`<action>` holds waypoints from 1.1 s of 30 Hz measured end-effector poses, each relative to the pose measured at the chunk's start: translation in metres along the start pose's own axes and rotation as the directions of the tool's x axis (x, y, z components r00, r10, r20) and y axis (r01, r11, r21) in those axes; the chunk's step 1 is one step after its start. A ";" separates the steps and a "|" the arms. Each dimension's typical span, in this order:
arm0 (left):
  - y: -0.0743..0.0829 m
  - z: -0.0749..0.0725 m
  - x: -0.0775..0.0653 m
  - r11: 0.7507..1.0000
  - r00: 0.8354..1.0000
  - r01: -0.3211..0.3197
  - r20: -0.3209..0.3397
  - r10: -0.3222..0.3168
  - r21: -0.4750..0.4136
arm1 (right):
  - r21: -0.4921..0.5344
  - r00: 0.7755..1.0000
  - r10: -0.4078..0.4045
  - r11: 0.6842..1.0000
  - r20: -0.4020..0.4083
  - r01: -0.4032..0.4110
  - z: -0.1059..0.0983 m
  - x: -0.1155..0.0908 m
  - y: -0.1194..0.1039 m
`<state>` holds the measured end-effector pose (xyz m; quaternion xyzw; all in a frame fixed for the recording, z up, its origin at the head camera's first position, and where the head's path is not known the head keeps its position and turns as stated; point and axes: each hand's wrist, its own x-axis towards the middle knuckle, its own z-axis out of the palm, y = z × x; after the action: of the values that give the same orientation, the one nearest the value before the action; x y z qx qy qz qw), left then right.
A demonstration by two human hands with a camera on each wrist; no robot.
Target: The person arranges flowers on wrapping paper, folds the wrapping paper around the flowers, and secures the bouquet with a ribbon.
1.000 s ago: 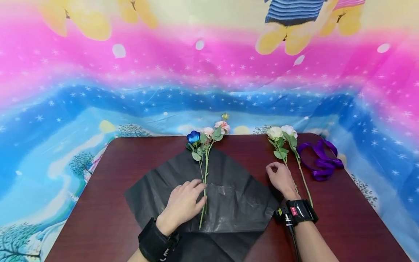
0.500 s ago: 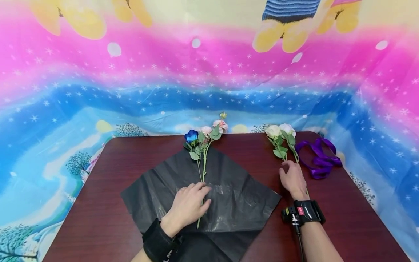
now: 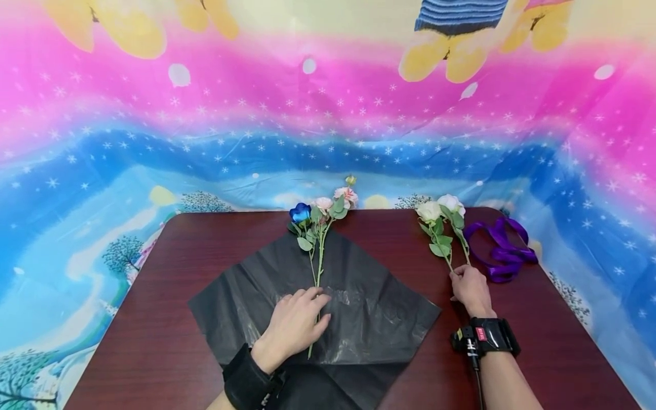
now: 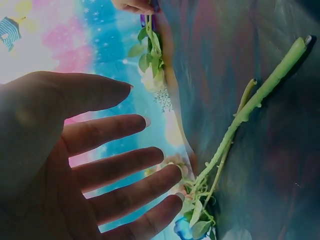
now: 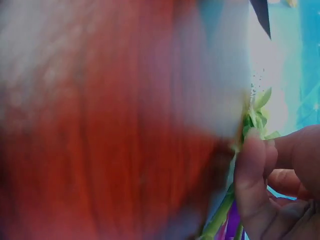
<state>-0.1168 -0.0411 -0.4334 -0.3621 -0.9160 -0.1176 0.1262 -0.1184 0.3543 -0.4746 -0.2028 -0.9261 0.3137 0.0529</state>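
My left hand (image 3: pixel 294 324), fingers spread and fairly straight, hovers over the stems (image 4: pixel 240 117) of a blue rose (image 3: pixel 300 213) and a pink flower spray (image 3: pixel 346 197). These flowers lie across a sheet of black wrapping paper (image 3: pixel 374 319), blooms past its far corner. At the right, my right hand (image 3: pixel 471 289) pinches the stem of a cream-white rose (image 3: pixel 429 211) between thumb and fingers. A second white rose (image 3: pixel 451 204) lies beside it, its stem running under the same hand. In the right wrist view, green stems (image 5: pixel 220 217) pass by the fingertips.
A loosely coiled purple ribbon (image 3: pixel 504 250) lies right of the white roses. The dark red table (image 3: pixel 154 296) carries everything, and a printed cloth backdrop (image 3: pixel 328 136) rises behind its far edge. A cable (image 3: pixel 478 378) trails from the right wrist camera.
My right hand has moved right and closed its fingers on the white rose's stem, which has shifted slightly to the right. My left hand has stayed almost in place over the other stems.
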 end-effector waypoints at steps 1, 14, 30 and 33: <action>0.000 0.000 0.000 1.000 1.000 0.000 0.001 0.000 -0.001 | 0.006 1.000 0.015 1.000 0.015 -0.015 0.000 0.000 0.001; -0.003 -0.003 -0.003 1.000 0.999 0.000 -0.047 0.000 -0.003 | 0.075 0.999 0.014 0.997 0.051 -0.018 -0.007 0.002 -0.003; -0.008 -0.010 -0.012 0.998 0.998 0.060 -0.034 -0.061 -0.008 | 0.175 0.993 -0.096 0.979 -0.062 0.106 -0.020 -0.010 -0.054; -0.009 -0.011 -0.015 0.997 0.997 0.072 -0.037 -0.073 -0.020 | 0.144 0.989 -0.126 0.980 -0.075 0.136 -0.018 -0.011 -0.065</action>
<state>-0.1110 -0.0601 -0.4285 -0.3273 -0.9249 -0.1375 0.1359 -0.1263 0.3128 -0.4201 -0.1471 -0.9092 0.3711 0.1187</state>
